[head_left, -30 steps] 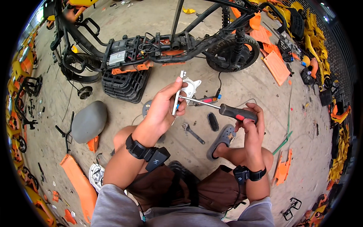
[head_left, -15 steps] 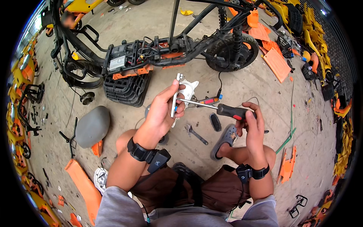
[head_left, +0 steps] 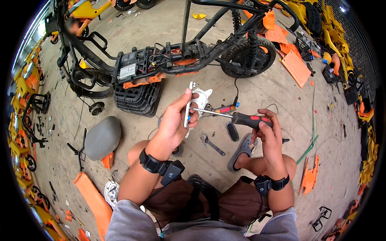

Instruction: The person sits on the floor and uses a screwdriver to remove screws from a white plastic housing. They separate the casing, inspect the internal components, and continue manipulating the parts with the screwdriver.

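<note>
My left hand (head_left: pixel 174 117) is closed around a silver metal part (head_left: pixel 201 99) with a flat bar and a rounded plate, holding it upright. My right hand (head_left: pixel 268 129) grips a black-and-red screwdriver (head_left: pixel 245 119), fingertips on the handle, and the shaft runs leftward into the metal part by my left fingers; the tip is hard to make out. Behind the part lies a red-and-dark tool (head_left: pixel 225 109) with a cable nearby. On the floor below are an adjustable wrench (head_left: pixel 213 146) and a small black oval piece (head_left: pixel 232 131).
A stripped scooter frame (head_left: pixel 201 52) stands ahead over a black crate (head_left: pixel 136 104). A grey seat (head_left: pixel 102 138) and long orange panel (head_left: pixel 90 195) lie left; orange pieces (head_left: pixel 295 68) lie right. Piles of yellow scooter parts (head_left: pixel 333 32) line both sides.
The screwdriver handle has turned, showing its red patches higher up. My hands stay on the part and screwdriver; the whole view has shifted slightly.
</note>
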`<state>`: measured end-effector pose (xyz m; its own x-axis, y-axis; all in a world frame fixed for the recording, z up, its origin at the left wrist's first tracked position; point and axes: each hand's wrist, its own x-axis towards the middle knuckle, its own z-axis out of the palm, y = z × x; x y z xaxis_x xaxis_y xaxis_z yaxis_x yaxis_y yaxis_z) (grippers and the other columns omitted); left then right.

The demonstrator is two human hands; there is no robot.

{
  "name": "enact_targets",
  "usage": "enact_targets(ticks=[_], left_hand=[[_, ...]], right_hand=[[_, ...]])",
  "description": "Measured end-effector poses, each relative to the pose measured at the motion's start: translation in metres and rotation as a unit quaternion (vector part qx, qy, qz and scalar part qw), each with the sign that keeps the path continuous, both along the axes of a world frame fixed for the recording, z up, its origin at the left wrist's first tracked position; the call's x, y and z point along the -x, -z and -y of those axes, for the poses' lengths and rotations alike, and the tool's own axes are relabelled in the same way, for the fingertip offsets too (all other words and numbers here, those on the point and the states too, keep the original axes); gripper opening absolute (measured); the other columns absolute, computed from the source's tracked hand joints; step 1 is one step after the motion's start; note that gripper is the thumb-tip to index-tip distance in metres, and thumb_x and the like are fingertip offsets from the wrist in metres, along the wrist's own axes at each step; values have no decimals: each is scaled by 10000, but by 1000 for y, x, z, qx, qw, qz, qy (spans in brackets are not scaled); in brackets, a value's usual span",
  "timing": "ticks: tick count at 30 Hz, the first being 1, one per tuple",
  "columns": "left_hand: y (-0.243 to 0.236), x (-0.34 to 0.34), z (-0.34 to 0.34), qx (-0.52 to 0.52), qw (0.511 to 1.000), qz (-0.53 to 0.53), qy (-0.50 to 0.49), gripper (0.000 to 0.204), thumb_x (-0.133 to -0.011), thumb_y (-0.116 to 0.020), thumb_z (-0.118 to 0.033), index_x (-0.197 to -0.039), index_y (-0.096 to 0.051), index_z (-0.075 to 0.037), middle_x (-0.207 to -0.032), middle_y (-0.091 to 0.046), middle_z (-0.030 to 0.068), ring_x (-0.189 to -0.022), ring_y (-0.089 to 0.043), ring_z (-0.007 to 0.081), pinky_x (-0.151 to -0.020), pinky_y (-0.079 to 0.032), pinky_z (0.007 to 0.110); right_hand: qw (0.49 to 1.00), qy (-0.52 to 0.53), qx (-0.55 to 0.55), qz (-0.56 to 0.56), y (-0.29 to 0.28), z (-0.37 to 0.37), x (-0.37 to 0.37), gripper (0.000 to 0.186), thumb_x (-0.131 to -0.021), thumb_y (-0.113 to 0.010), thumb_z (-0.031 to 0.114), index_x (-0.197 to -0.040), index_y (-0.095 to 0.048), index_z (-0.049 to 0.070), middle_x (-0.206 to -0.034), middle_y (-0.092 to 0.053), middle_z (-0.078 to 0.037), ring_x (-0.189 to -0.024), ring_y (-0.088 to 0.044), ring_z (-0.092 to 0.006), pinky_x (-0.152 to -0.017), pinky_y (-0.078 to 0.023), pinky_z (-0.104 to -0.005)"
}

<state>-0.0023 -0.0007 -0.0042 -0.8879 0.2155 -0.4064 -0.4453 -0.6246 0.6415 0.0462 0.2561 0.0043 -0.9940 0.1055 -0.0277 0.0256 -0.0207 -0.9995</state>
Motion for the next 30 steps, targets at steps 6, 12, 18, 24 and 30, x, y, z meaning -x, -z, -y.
enact_targets(ticks=[6,12,18,24,30], left_hand=[[0,0,1,-10,1000,-1,-6,423,-988,-558,-418,-1122,-555,-17,-736,-456,-4,-566,-439,115,-513,-315,267],[-1,0,0,-12,1000,4,-11,419,-1005,-523,-402,-1156,-537,-12,-699,-440,-6,-545,-409,119,-494,-305,261],[-2,1,-2,-8,1000,7,-12,432,-1007,-518,-403,-1173,-529,-4,-705,-442,-2,-554,-411,121,-493,-308,262],[1,0,1,-11,1000,2,-10,426,-1002,-530,-397,-1171,-540,-5,-704,-436,0,-561,-411,125,-503,-312,264],[0,1,1,-19,1000,10,-10,426,-998,-541,-399,-1177,-536,-12,-708,-449,0,-559,-406,122,-509,-314,264]], right_hand=[[993,-45,88,71,-5,-6,-2,285,-986,-500,162,-1237,-506,26,-899,-634,-78,-644,-551,-98,-557,-450,-246],[996,-11,30,85,-11,0,-1,267,-1000,-501,181,-1228,-502,42,-864,-636,-67,-636,-542,-95,-555,-444,-240],[998,13,51,-16,2,4,-4,264,-1017,-508,205,-1222,-491,40,-865,-647,-68,-636,-536,-81,-524,-434,-236],[995,-34,45,77,-8,-3,0,258,-996,-511,157,-1220,-459,39,-897,-629,-79,-623,-522,-85,-547,-446,-244],[999,-18,29,21,-5,1,-6,250,-993,-504,159,-1206,-476,32,-903,-612,-82,-637,-540,-88,-528,-437,-236]])
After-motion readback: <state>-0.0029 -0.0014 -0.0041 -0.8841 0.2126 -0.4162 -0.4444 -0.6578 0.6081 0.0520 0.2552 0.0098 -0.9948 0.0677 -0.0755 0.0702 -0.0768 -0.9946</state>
